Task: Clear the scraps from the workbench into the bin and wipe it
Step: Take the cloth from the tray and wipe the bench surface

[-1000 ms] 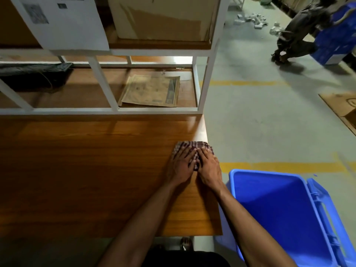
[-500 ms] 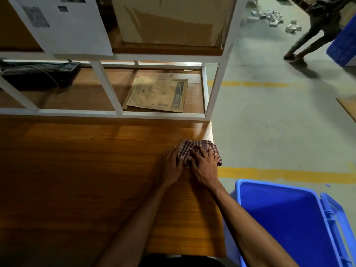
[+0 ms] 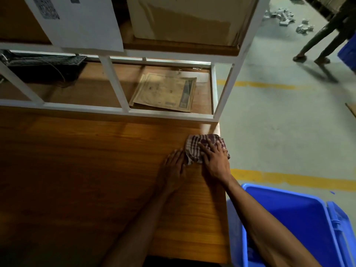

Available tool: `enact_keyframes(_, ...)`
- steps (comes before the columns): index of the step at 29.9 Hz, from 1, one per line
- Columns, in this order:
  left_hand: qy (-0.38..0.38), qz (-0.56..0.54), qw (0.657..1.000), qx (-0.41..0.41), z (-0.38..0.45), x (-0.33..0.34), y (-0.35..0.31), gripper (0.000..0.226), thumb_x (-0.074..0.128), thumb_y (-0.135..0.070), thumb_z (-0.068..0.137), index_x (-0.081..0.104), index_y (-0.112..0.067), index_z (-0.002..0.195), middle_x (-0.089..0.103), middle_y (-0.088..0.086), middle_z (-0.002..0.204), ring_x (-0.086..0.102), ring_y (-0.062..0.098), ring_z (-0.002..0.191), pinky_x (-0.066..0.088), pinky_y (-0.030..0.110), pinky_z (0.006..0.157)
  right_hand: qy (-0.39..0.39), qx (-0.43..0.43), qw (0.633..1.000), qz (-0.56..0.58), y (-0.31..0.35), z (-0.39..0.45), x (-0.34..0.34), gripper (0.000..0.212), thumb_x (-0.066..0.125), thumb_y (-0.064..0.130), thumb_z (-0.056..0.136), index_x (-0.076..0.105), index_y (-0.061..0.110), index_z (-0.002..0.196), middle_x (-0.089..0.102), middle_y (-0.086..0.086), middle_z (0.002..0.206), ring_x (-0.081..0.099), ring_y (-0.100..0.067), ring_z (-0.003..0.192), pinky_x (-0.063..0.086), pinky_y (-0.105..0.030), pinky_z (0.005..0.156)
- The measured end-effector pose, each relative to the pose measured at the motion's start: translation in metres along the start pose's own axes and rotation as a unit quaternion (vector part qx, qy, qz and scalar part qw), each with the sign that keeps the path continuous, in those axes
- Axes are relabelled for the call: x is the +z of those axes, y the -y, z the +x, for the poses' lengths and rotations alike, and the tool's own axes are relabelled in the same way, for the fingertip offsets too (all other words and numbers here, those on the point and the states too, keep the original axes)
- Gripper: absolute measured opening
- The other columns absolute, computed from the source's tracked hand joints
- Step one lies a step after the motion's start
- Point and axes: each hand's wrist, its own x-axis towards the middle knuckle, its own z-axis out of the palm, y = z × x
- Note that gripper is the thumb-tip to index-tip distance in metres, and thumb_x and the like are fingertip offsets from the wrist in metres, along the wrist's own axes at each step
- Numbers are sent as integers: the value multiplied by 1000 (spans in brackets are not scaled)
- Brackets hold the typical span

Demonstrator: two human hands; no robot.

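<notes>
A checked maroon-and-white cloth [image 3: 194, 149] lies bunched at the far right edge of the wooden workbench [image 3: 92, 170]. My right hand [image 3: 214, 160] presses flat on the cloth with its fingers spread. My left hand [image 3: 174, 166] rests flat on the bench just left of the cloth, its fingertips touching the cloth's edge. A blue plastic bin [image 3: 300, 218] stands on the floor beside the bench's right side, below my right forearm.
A white metal shelf frame [image 3: 115, 110] borders the back of the bench, with a worn paper [image 3: 165, 92] and a black keyboard [image 3: 48, 63] on its lower shelf and a cardboard box [image 3: 185, 18] above. A person's legs [image 3: 317, 47] and scattered scraps [image 3: 283, 14] are on the floor far right.
The cloth and my right hand have slid right and slightly away toward the bench's corner. My left hand has come off the cloth onto the bare wood beside it.
</notes>
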Motion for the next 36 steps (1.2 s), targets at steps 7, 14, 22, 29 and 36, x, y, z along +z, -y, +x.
enact_keyframes(7,-17,15,999,22,1,3,5,57,33,-39,103,30,-28,159,28,-6,166,22,14,153,14,37,122,-6,75,997,4,8,74,-19,46,34,48,108,42,43,153,20,1,170,13,-41,154,15,-56,124)
enact_keyframes(14,-39,19,999,26,8,9,12,57,38,-38,99,38,-27,156,34,-5,163,28,15,150,23,42,119,6,69,998,-3,14,84,-20,46,33,47,109,40,43,154,21,1,170,12,-39,155,14,-56,124)
enact_keyframes(22,-21,-23,999,20,8,8,10,60,36,-34,96,42,-18,154,38,3,161,30,22,151,21,45,122,-25,60,998,-2,18,-60,17,46,37,42,108,43,40,153,28,-1,168,19,-40,154,24,-52,122)
enact_keyframes(29,21,-64,992,110,-28,-3,19,57,45,-23,102,33,-11,157,31,12,163,17,29,155,8,46,126,-82,105,991,27,43,-222,45,50,29,51,105,46,40,151,35,-1,164,25,-34,153,25,-54,123)
enact_keyframes(36,59,-147,977,140,-111,-10,31,59,50,-15,95,41,-7,153,37,15,160,22,32,153,17,47,125,-135,125,982,31,67,-328,78,46,36,46,103,49,40,148,40,2,162,31,-34,150,25,-56,121)
